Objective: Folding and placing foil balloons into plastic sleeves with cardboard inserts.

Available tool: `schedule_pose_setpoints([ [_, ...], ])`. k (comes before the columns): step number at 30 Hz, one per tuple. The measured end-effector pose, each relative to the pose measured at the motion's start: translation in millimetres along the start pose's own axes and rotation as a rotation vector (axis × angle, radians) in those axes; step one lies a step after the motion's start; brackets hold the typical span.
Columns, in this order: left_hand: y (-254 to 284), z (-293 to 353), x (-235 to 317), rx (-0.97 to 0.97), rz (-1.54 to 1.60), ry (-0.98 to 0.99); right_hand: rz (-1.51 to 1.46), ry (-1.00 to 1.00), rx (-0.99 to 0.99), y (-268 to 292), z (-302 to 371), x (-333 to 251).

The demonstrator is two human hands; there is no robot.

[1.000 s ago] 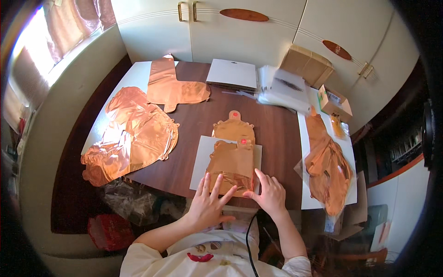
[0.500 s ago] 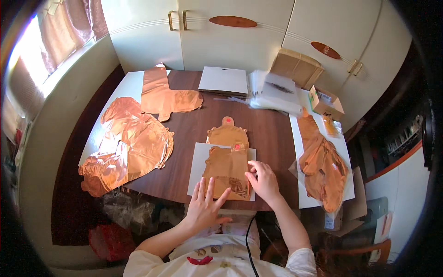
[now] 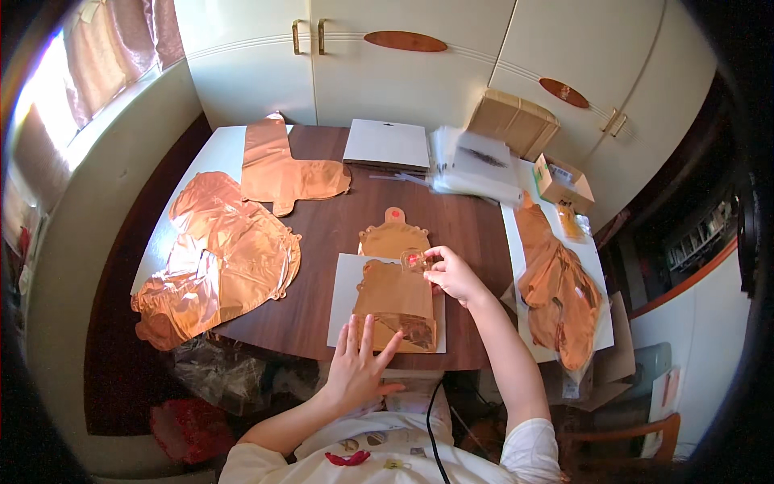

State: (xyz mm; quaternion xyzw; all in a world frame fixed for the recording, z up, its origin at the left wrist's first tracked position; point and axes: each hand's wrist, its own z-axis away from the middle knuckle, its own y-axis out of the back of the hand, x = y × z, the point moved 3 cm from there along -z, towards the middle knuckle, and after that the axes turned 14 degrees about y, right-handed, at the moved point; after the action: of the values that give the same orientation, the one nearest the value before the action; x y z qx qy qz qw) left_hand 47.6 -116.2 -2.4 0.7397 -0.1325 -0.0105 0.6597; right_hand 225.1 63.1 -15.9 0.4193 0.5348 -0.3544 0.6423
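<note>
A folded copper-coloured foil balloon lies on a white card at the table's near edge. Its lower part has a fold and creases. My left hand rests with spread fingers on the lower left of the folded foil and the card. At the foil's top right corner my right hand pinches the edge of a small clear plastic piece with a red mark; whether it is stuck to the foil I cannot tell. Just beyond the card's top edge shows more copper foil with a tab bearing a red spot.
Several unfolded foil balloons lie at the left. More crumpled foil is on a white board at the right. A stack of white cards, clear plastic bags, a cardboard box and a small open box line the back.
My right hand has moved up from the foil's right side to its top right corner and taken hold of the clear piece. My left hand stays nearly in place.
</note>
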Motion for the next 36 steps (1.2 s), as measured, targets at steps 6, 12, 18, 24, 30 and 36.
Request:
schedule_pose_setpoints([
  [6,1.0,0.0,-0.2,-0.011,0.002,0.005,0.768,0.738,0.345,-10.1,16.5,-25.4],
  [12,-4.7,0.0,-0.1,-0.023,-0.010,0.007,1.129,0.830,-0.281,-68.9,89.7,-23.4],
  [18,0.3,0.5,-1.0,-0.034,-0.001,0.012,1.283,0.569,-0.367,-54.0,73.7,-1.8],
  [24,0.5,-0.5,-0.7,-0.072,0.028,0.026,1.283,0.514,-0.320,-37.6,49.0,1.0],
  [30,3.9,-1.3,-0.2,-0.070,0.005,0.024,1.326,0.446,-0.285,-20.8,25.4,-5.2],
  [36,1.6,1.5,-0.7,-0.052,-0.005,0.024,1.352,0.689,0.163,1.0,6.8,-12.1],
])
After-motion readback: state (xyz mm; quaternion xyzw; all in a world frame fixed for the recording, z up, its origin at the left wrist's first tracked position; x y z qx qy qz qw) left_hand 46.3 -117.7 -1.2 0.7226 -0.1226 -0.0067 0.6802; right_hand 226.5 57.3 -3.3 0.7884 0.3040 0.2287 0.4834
